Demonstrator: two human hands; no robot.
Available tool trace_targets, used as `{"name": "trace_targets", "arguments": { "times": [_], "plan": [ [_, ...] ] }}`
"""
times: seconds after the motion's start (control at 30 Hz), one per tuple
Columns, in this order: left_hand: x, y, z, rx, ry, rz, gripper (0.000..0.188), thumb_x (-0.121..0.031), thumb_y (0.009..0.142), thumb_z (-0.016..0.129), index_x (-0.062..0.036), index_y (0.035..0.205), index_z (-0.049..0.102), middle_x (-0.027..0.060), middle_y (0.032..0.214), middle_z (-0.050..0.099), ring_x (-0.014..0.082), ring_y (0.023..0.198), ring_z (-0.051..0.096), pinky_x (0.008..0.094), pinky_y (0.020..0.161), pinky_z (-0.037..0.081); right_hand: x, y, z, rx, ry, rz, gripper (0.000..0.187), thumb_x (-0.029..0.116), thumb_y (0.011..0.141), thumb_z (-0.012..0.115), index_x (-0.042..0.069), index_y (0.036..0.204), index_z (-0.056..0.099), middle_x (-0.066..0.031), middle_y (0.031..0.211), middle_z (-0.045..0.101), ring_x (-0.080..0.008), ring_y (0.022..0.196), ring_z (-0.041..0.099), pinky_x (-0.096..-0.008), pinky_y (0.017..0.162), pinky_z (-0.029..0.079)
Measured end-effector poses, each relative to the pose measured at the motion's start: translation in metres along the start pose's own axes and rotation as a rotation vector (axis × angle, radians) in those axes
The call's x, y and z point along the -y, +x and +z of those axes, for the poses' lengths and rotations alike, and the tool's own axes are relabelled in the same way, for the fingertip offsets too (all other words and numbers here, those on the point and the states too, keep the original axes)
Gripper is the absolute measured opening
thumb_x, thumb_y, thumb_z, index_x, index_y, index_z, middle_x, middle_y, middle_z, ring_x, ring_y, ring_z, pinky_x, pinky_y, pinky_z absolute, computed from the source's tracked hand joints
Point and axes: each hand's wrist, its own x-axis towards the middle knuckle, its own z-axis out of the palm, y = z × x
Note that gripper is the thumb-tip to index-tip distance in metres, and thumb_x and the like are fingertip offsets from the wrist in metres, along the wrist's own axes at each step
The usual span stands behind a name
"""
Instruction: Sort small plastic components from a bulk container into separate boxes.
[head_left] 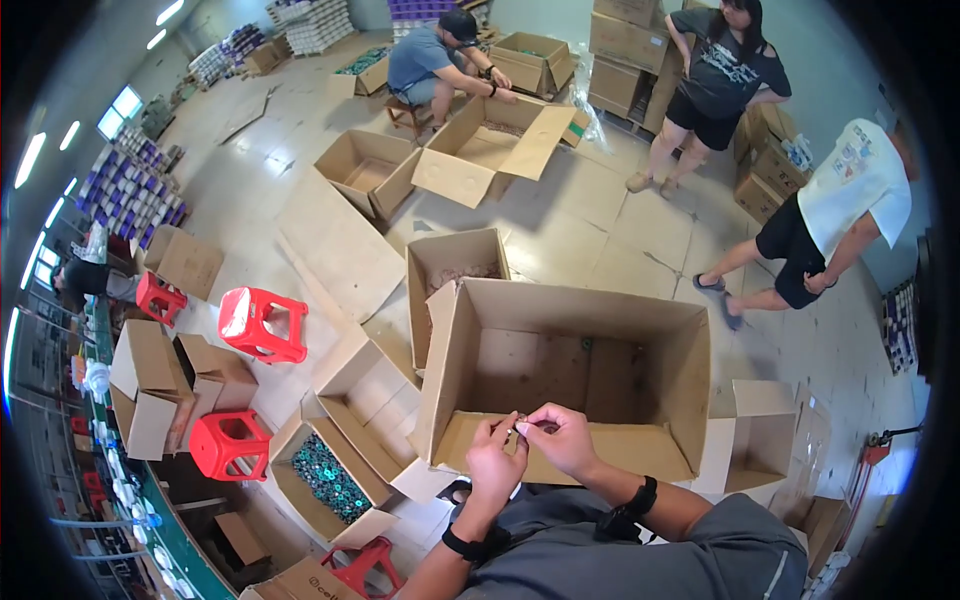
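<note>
My left hand (pixel 495 466) and my right hand (pixel 562 440) meet over the near edge of a large open cardboard box (pixel 572 295). Fingers of both are closed in a pinch around a small dark piece (pixel 521 424), whose kind is too small to make out. Inside the big box the floor is mostly bare, with a few tiny bits on it. To the left stands a carton (pixel 290 438) filled with many small green and dark round parts (pixel 330 478). Just beyond the big box, another carton (pixel 440 247) holds small reddish-brown pieces (pixel 468 273).
Red plastic stools (pixel 262 322) stand at the left, near a conveyor line (pixel 180 560). A seated person (pixel 425 70) works over a carton (pixel 480 150) at the back. Two people stand at the right, one in a white shirt (pixel 850 190). A flat cardboard sheet (pixel 335 245) lies on the floor.
</note>
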Motion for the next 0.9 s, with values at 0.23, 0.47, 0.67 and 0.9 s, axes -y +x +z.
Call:
{"name": "trace_targets", "arguments": {
  "times": [0.23,0.47,0.67,0.9],
  "plan": [
    [0.007,-0.001,0.001,0.036,-0.083,-0.001,0.037,-0.006,0.078,0.078,-0.0049,0.114,0.072,0.0145,0.103,0.066,0.0313,0.092,0.068,0.0387,0.078,0.056,-0.004,-0.002,-0.007,0.040,0.006,-0.010,0.011,0.008,0.089,0.074,-0.002,0.089,0.068,-0.0043,0.082,0.073,-0.0063,0.070,0.065,-0.0229,0.064,0.053],
    [-0.010,0.011,-0.008,0.011,-0.105,0.004,0.042,-0.005,0.078,0.077,0.0010,0.118,0.067,0.0159,0.103,0.065,0.0318,0.090,0.066,0.0394,0.079,0.054,0.011,0.013,-0.024,0.053,0.289,0.154,0.005,0.005,0.093,0.067,0.003,0.095,0.063,-0.0057,0.092,0.071,-0.0113,0.087,0.067,-0.0273,0.084,0.054],
    [0.000,0.009,-0.008,-0.002,-0.075,0.070,0.033,-0.007,0.072,0.078,-0.0007,0.104,0.071,0.0139,0.098,0.066,0.0319,0.088,0.066,0.0384,0.077,0.054,0.005,0.011,-0.016,0.166,0.263,0.005,0.010,0.001,0.089,0.070,0.003,0.092,0.061,-0.0047,0.092,0.071,-0.0105,0.083,0.065,-0.0253,0.076,0.052],
    [0.002,0.002,-0.010,-0.002,-0.043,0.000,0.030,-0.008,0.071,0.080,-0.0027,0.100,0.073,0.0130,0.094,0.066,0.0318,0.083,0.067,0.0400,0.073,0.055,0.014,0.014,-0.018,0.202,-0.307,-0.160,0.011,0.003,0.081,0.077,0.000,0.084,0.066,-0.0083,0.082,0.072,-0.0133,0.070,0.067,-0.0278,0.064,0.054]
  ]
}}
